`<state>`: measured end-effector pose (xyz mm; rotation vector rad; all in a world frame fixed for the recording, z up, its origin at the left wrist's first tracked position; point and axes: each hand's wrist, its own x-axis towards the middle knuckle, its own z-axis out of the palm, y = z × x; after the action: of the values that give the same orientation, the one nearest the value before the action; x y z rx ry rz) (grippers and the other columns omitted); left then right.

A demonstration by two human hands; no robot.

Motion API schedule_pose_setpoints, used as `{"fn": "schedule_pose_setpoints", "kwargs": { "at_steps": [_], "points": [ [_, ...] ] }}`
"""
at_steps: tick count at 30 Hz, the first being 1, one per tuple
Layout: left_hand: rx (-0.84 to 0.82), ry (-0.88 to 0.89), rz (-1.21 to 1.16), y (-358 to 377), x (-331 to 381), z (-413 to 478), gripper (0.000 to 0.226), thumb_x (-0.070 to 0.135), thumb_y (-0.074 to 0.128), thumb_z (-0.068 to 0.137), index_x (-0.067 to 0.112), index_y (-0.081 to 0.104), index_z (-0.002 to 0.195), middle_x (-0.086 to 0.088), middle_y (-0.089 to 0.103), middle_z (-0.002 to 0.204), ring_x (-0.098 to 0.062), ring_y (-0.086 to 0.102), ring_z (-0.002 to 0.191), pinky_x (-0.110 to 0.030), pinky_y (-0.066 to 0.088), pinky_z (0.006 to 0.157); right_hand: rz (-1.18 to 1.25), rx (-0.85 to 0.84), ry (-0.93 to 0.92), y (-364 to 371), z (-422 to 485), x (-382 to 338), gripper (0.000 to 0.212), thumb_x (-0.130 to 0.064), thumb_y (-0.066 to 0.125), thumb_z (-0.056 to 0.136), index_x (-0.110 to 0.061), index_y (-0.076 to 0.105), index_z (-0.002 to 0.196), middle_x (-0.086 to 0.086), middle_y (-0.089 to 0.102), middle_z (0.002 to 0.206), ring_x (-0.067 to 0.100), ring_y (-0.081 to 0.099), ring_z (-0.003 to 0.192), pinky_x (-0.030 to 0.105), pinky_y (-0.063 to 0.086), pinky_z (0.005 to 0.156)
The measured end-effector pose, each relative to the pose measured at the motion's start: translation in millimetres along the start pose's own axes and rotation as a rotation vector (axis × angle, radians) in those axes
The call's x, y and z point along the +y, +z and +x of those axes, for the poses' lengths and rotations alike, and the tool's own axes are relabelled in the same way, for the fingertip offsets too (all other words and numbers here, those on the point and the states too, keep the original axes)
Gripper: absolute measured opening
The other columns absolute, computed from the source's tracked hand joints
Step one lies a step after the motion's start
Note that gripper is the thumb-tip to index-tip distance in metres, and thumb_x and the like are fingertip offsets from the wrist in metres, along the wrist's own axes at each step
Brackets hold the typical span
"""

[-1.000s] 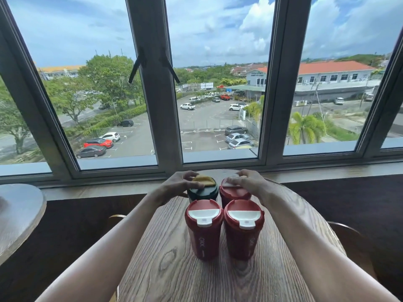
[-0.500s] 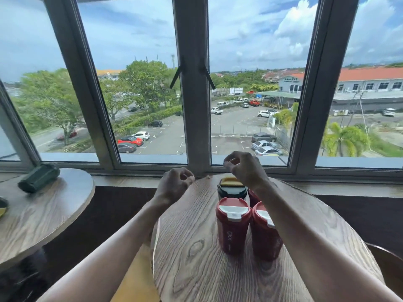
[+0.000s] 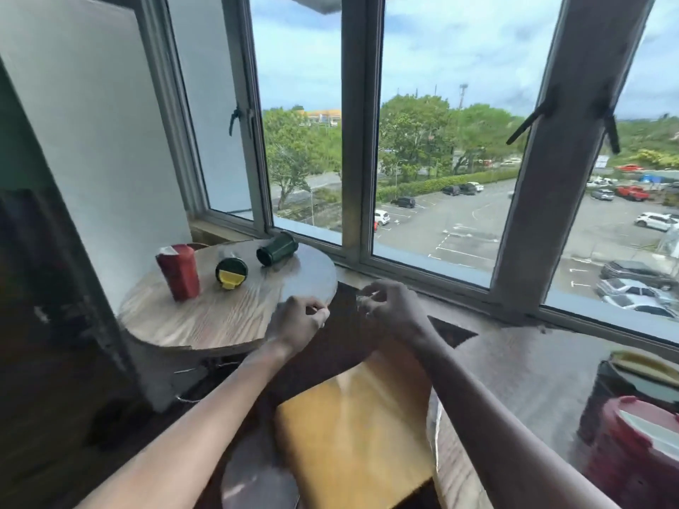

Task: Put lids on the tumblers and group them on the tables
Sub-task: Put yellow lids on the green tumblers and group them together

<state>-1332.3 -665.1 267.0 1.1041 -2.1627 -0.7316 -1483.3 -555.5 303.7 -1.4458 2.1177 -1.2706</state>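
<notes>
Looking down and to the left, we see both our bare hands raised in the gap between two round wooden tables, neither holding anything. Our left hand [image 3: 302, 322] is loosely curled, fingers narrow, at the near edge of the left table [image 3: 205, 321]; our right hand [image 3: 391, 306] sits just beside it at 3 o'clock, fingers also drawn in, thumb near the fingertips. On the left table, up at 10 o'clock from our hands, a red tumbler [image 3: 179, 271] stands upright with its lid on. Just to its right a green lid with a yellow flap [image 3: 231, 272] lies loose on the tabletop, and beyond that, at 1 o'clock from the lid, a dark green tumbler [image 3: 277, 248] lies on its side, open mouth toward the lid, near the window sill. At 4 o'clock, on the right table [image 3: 521, 369], part of a lidded green tumbler [image 3: 632, 376] and a lidded red tumbler [image 3: 635, 453] show close together, blurred at the frame edge. A yellow chair seat [image 3: 352, 431] lies below our forearms.
</notes>
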Motion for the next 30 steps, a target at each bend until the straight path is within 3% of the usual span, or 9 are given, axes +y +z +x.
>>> {"fn": "schedule_pose_setpoints", "kwargs": {
  "at_steps": [5, 8, 13, 18, 20, 24, 28, 30],
  "points": [
    [0.101, -0.108, 0.042, -47.8, -70.3, 23.1, 0.012, 0.02, 0.067, 0.083, 0.018, 0.076, 0.075, 0.005, 0.067, 0.063, -0.024, 0.072, 0.077, -0.034, 0.056, 0.073, 0.13, -0.091, -0.008, 84.3, 47.4, -21.4, 0.005, -0.018, 0.068, 0.083, -0.021, 0.072, 0.085, 0.002, 0.075, 0.078, 0.016, 0.07, 0.072, 0.028, 0.054, 0.07],
    [0.146, -0.161, 0.017, -69.8, -106.6, 45.4, 0.01, 0.023, 0.068, 0.083, 0.02, 0.076, 0.08, -0.001, 0.076, 0.077, -0.025, 0.073, 0.079, -0.034, 0.056, 0.074, 0.204, -0.141, -0.002, 129.2, 76.0, -35.8, 0.009, -0.013, 0.066, 0.088, -0.009, 0.071, 0.095, 0.011, 0.074, 0.084, 0.016, 0.063, 0.067, 0.015, 0.048, 0.058],
    [0.204, -0.187, 0.023, -104.3, -150.0, 76.3, 0.01, 0.019, 0.067, 0.087, 0.018, 0.076, 0.086, 0.003, 0.072, 0.079, -0.016, 0.066, 0.074, -0.026, 0.051, 0.071, 0.264, -0.185, -0.024, 196.4, 127.2, -55.6, 0.005, -0.014, 0.067, 0.088, -0.015, 0.07, 0.092, 0.009, 0.075, 0.084, 0.021, 0.071, 0.073, 0.037, 0.058, 0.075],
    [0.238, -0.222, 0.029, -134.5, -185.1, 101.6, 0.011, 0.022, 0.066, 0.089, 0.017, 0.076, 0.091, 0.002, 0.073, 0.085, -0.013, 0.064, 0.073, -0.016, 0.044, 0.059, 0.278, -0.18, -0.048, 241.8, 162.3, -77.5, 0.015, -0.016, 0.068, 0.088, -0.008, 0.073, 0.099, 0.011, 0.075, 0.086, 0.019, 0.07, 0.072, 0.033, 0.056, 0.071],
    [0.246, -0.229, 0.036, -145.0, -195.5, 110.6, 0.012, 0.023, 0.066, 0.088, 0.019, 0.076, 0.092, 0.0, 0.074, 0.088, -0.014, 0.066, 0.078, -0.02, 0.046, 0.062, 0.283, -0.194, -0.05, 256.9, 175.0, -87.5, 0.013, -0.015, 0.068, 0.087, -0.008, 0.072, 0.097, 0.012, 0.074, 0.085, 0.018, 0.066, 0.068, 0.035, 0.054, 0.071],
    [0.244, -0.194, 0.036, -164.7, -211.3, 132.9, 0.015, 0.024, 0.065, 0.089, 0.018, 0.076, 0.096, 0.0, 0.076, 0.096, -0.017, 0.069, 0.088, -0.022, 0.048, 0.072, 0.266, -0.174, -0.045, 285.1, 198.3, -100.7, 0.006, -0.019, 0.069, 0.085, -0.025, 0.07, 0.083, 0.006, 0.075, 0.082, 0.018, 0.07, 0.073, 0.041, 0.055, 0.076],
    [0.25, -0.099, 0.045, -185.7, -227.2, 165.3, 0.016, 0.022, 0.064, 0.09, 0.015, 0.076, 0.098, -0.002, 0.076, 0.1, -0.017, 0.068, 0.093, -0.021, 0.045, 0.076, 0.27, -0.123, -0.027, 311.2, 221.3, -116.2, 0.004, -0.017, 0.07, 0.084, -0.02, 0.071, 0.087, 0.008, 0.075, 0.083, 0.018, 0.068, 0.071, 0.041, 0.057, 0.075],
    [0.25, -0.038, 0.025, -196.7, -235.9, 184.4, 0.014, 0.02, 0.064, 0.089, 0.015, 0.076, 0.094, -0.001, 0.076, 0.099, -0.014, 0.067, 0.091, -0.019, 0.043, 0.076, 0.258, -0.078, -0.023, 323.2, 233.3, -124.3, 0.006, -0.02, 0.071, 0.081, -0.026, 0.071, 0.081, 0.007, 0.076, 0.083, 0.021, 0.071, 0.075, 0.043, 0.059, 0.078]
  ]
}}
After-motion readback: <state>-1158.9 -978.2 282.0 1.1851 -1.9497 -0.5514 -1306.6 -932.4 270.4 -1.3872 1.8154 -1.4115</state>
